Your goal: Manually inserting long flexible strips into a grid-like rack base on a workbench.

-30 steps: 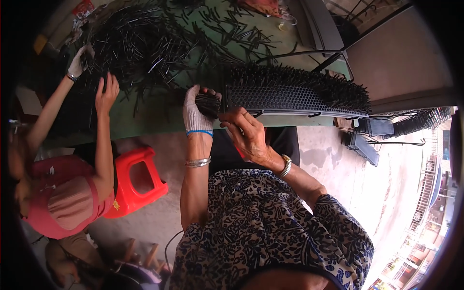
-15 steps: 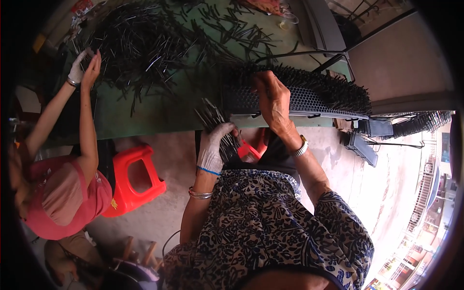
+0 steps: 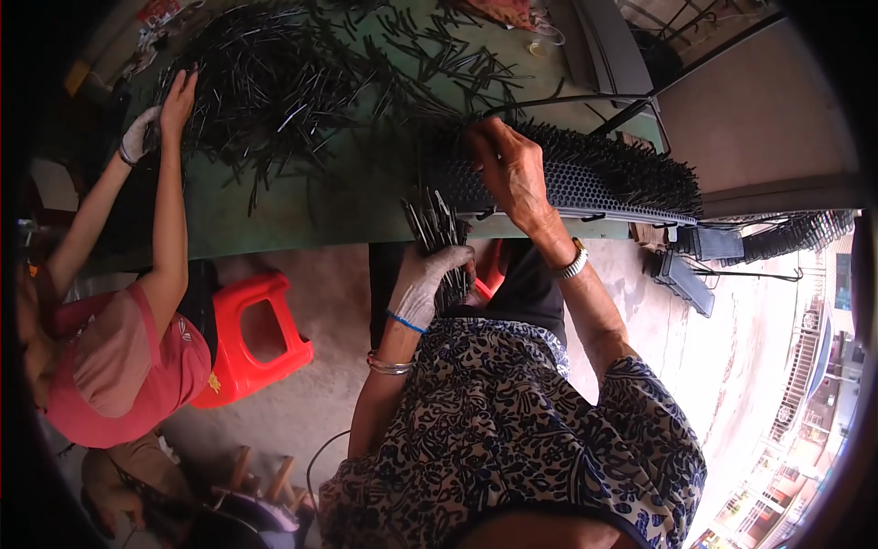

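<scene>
My left hand (image 3: pixel 421 282), in a white knit glove, is closed around a bundle of thin black rods (image 3: pixel 433 221) at the table's near edge. The rods' tips fan out upward above the glove. My bare right hand (image 3: pixel 518 176) is over the left end of a long dark perforated rack (image 3: pixel 572 185), its fingers pinched together. What they hold, if anything, is lost against the dark holes. Black rods (image 3: pixel 636 174) stand upright in dense rows along the rack's far side and right part.
A large heap of loose black rods (image 3: pixel 265 87) spreads over the green table (image 3: pixel 215 224). At left, a co-worker's hands (image 3: pixel 176 105) are beside the heap. A red plastic stool (image 3: pixel 229 375) stands on the floor at left. More racks (image 3: pixel 686 282) lie beyond the table's right end.
My left hand has shifted right with its bundle, which now stands more upright. My right hand has moved slightly up and left over the rack. The co-worker's bare hand has risen.
</scene>
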### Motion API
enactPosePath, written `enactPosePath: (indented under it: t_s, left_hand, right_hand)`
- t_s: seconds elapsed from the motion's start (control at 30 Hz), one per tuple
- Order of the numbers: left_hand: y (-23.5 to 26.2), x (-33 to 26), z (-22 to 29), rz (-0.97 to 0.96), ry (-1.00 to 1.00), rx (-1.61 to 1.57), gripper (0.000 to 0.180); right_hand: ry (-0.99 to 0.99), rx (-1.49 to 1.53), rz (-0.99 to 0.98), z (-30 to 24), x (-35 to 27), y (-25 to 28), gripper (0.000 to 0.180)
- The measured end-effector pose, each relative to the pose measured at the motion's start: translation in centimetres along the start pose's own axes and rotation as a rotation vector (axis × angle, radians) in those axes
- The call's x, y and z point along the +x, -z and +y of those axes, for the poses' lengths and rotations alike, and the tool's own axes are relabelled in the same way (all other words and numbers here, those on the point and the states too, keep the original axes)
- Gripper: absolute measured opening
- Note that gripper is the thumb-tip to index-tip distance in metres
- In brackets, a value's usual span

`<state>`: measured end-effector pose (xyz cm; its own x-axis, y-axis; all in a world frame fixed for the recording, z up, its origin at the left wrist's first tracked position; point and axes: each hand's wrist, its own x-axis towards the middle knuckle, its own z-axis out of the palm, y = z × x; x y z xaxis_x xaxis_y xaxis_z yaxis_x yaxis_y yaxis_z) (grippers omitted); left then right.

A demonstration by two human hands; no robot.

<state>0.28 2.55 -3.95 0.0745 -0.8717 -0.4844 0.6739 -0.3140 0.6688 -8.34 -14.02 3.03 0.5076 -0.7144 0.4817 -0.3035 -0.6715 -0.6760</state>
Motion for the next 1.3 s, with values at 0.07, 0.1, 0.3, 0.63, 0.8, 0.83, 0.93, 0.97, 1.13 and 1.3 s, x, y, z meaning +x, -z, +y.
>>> enactPosePath:
  t_s: [0.07, 0.1, 0.3, 0.63, 0.8, 0.83, 0.93, 0.97, 1.13, 1.3]
  left_hand:
    - [0.0, 0.1, -0.2, -0.053, 0.069, -0.040, 0.011]
    - [-0.5, -0.3, 0.2, -0.054, 0.070, -0.038, 0.011]
    - [-2.0, -1.6, 0.9, 0.017, -0.103, 0.053, 0.012]
    - [-2.8, -1.9, 0.9, -0.015, -0.054, 0.021, 0.022]
    - [-3.2, -1.6, 0.7, 0.001, -0.080, 0.077, 0.022]
    - [-3.4, -1.7, 0.7, -0.004, -0.073, 0.071, 0.023]
    - [-3.1, -1.6, 0.4, -0.010, -0.068, 0.061, 0.025]
    - [-3.0, -1.6, 0.3, -0.017, -0.065, 0.057, 0.026]
    - [-3.1, -2.0, 0.6, -0.032, -0.038, 0.061, 0.029]
    - [-3.5, -1.6, 0.2, -0.024, -0.085, 0.065, 0.028]
  right_hand:
    - [-0.002, 0.017, -0.001, -0.1, 0.1, 0.1, 0.007]
    - [0.046, -0.016, 0.002, -0.1, 0.3, 0.2, 0.007]
    - [0.103, -0.037, -0.062, -0.3, 0.8, 0.2, 0.009]
    - [0.232, -0.421, -0.067, 0.1, 0.4, -1.1, 0.015]
    - [0.175, -0.461, -0.156, 1.6, 0.5, -1.5, 0.022]
    - [0.233, -0.474, -0.120, 1.8, 0.1, -1.6, 0.023]
    - [0.116, -0.298, -0.170, 0.7, -0.1, 0.2, 0.027]
    - [-0.063, -0.113, -0.254, -0.1, -0.1, 1.6, 0.030]
    - [-0.183, 0.241, -0.666, -1.9, -1.7, 4.7, 0.029]
    - [-0.171, 0.284, -0.572, -1.9, -2.6, 4.9, 0.017]
